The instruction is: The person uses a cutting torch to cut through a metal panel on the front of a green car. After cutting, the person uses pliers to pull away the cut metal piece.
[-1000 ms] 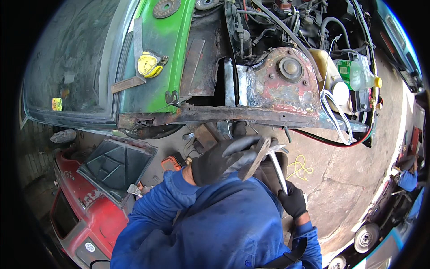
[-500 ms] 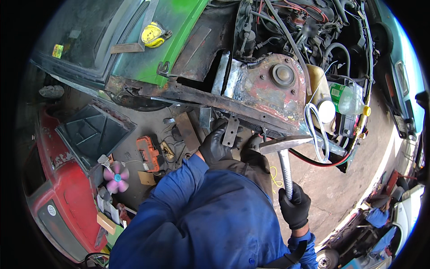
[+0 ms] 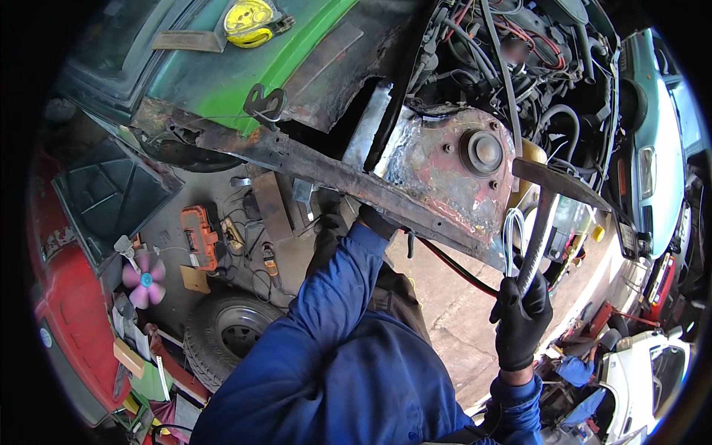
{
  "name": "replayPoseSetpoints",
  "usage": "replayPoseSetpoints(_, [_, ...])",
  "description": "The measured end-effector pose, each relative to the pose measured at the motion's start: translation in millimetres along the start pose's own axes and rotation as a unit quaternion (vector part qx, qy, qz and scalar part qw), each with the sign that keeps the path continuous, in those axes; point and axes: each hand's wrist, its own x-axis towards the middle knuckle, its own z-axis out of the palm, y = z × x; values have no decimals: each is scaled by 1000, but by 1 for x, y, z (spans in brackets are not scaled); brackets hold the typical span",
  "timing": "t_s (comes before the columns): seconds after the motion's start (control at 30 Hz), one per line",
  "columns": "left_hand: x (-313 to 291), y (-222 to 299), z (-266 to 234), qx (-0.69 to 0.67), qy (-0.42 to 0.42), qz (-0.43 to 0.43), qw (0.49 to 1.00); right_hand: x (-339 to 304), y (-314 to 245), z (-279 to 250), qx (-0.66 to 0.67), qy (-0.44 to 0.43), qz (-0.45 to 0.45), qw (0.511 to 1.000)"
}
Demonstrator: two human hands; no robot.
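My right hand (image 3: 521,320), in a black glove, is closed round the metal handle of a hammer (image 3: 544,215). The hammer stands head up, its long head in front of the engine bay's right part. Under the rusty body rail (image 3: 319,165) reaches my left hand (image 3: 378,221), also gloved in black. The rail hides its fingers and anything they may hold. Just above the rail is the worn red strut tower (image 3: 445,159) with its round mount. A bare metal strip (image 3: 368,126) lies left of the tower, by a dark gap.
A yellow tape measure (image 3: 248,22) and a dark metal bar (image 3: 189,41) lie on the green panel. On the floor at left are an orange tool case (image 3: 199,233), a wheel (image 3: 236,326), cables and a pink-bladed fan (image 3: 144,278). Other cars and a person stand right.
My left hand has gone up under the rail, and the holed metal plate it held is out of sight. The right hand has raised the hammer, moving it right. My view has shifted.
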Motion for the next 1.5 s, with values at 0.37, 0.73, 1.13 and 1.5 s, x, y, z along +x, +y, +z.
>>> replayPoseSetpoints(0.37, [-14, 44, -5, -63, 21, -57, 996, 16, -12, 25, -31, 7, -3, 1000])
replayPoseSetpoints(0.73, [15, 33, 25, -60, 51, -13, 997, 44, -30, 35, -151, -62, -110, 980])
replayPoseSetpoints(1.13, [13, -17, -53, -442, 122, -119, 880, 80, -38, 62, -394, -153, -284, 860])
replayPoseSetpoints(1.5, [-2, -61, -69, -514, 150, -128, 835, 80, -47, 71, -415, -142, -303, 846])
